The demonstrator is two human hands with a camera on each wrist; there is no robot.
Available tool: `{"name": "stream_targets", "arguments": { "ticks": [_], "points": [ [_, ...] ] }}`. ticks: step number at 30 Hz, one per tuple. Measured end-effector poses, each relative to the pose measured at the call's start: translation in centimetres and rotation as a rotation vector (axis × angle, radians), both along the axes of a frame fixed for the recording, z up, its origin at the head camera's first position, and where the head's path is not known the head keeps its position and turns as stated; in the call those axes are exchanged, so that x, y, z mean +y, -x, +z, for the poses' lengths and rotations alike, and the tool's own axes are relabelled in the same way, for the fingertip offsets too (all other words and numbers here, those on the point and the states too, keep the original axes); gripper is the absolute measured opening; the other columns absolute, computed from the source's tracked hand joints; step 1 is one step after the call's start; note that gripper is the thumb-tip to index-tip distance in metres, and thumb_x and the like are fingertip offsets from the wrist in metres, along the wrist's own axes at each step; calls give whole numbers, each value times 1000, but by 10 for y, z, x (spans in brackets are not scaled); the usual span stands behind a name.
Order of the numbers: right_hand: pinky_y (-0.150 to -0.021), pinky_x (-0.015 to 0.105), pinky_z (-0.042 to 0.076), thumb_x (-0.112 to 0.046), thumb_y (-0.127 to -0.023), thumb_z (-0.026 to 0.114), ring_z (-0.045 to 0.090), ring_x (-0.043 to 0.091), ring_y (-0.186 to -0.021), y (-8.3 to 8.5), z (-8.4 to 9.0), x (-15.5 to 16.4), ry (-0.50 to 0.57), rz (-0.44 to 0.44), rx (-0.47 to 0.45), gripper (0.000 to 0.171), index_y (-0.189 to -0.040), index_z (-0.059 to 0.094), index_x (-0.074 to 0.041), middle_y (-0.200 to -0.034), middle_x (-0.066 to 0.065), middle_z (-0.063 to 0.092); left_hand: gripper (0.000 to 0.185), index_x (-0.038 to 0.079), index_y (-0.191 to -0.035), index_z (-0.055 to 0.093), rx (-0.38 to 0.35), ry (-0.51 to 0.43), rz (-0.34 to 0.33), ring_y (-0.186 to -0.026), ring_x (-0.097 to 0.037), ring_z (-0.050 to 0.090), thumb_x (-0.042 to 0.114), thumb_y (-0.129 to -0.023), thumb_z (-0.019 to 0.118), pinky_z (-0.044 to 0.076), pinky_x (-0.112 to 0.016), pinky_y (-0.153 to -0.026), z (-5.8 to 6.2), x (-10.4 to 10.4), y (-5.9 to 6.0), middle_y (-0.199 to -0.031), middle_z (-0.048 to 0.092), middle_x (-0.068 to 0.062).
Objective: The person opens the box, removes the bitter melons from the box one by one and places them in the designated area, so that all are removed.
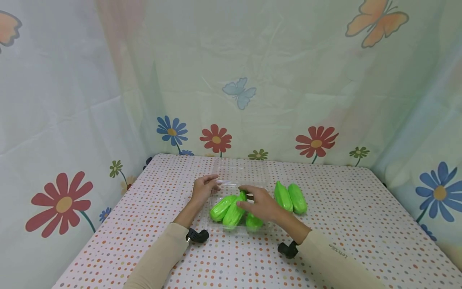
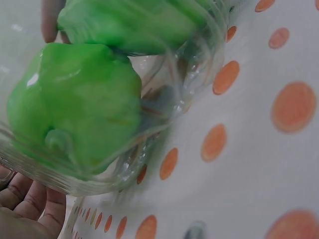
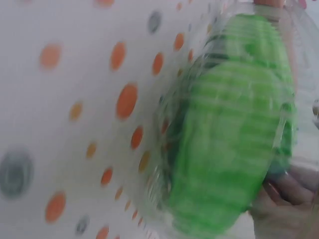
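A clear plastic clamshell box (image 1: pixel 207 225) stands open on the table with several glossy green gourd-like vegetables in it. One green vegetable (image 1: pixel 232 216) lies slanted in the middle, and my right hand (image 1: pixel 261 204) grips its upper end between thumb and fingers. To its left lies another green vegetable (image 1: pixel 221 208); a third green vegetable (image 1: pixel 254 221) is partly hidden under the right hand. My left hand (image 1: pixel 203 190) is at the box's left back edge, its fingers relaxed beside the clear wall. The left wrist view shows a rounded vegetable end (image 2: pixel 75 109) through the plastic.
The transparent lid (image 1: pixel 242 170) is folded back behind the box. Right of the box, two more green vegetables (image 1: pixel 290 197) lie side by side on the dotted tablecloth (image 1: pixel 343 224). A flowered curtain (image 1: pixel 270 120) closes off the back and sides.
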State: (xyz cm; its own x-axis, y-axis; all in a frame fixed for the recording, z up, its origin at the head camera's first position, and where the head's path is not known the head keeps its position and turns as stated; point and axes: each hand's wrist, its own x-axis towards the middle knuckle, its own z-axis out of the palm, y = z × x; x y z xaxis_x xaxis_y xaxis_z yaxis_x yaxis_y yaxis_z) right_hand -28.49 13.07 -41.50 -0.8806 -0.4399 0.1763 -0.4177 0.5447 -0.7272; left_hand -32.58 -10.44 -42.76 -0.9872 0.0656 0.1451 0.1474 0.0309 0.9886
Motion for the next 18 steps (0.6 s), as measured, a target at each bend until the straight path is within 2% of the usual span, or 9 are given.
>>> {"name": "stream_targets", "arguments": {
  "ticks": [6, 18],
  "points": [
    [-103, 45, 52, -21, -95, 72, 57, 35, -127, -1, 1, -6, 189, -5, -81, 52, -142, 55, -5, -139, 20, 58, 37, -12, -135, 57, 5, 4, 0, -99, -46, 68, 3, -100, 53, 53, -60, -95, 0, 0, 0, -113, 68, -33],
    [-106, 48, 49, -17, -95, 72, 55, 35, -130, 0, 0, -11, 347, -43, -213, 53, -142, 54, -3, -141, 19, 57, 38, -12, -136, 56, -8, -5, 9, -103, -51, 64, 2, -100, 52, 51, -62, -97, 0, 2, -1, -115, 66, -36]
  ]
}}
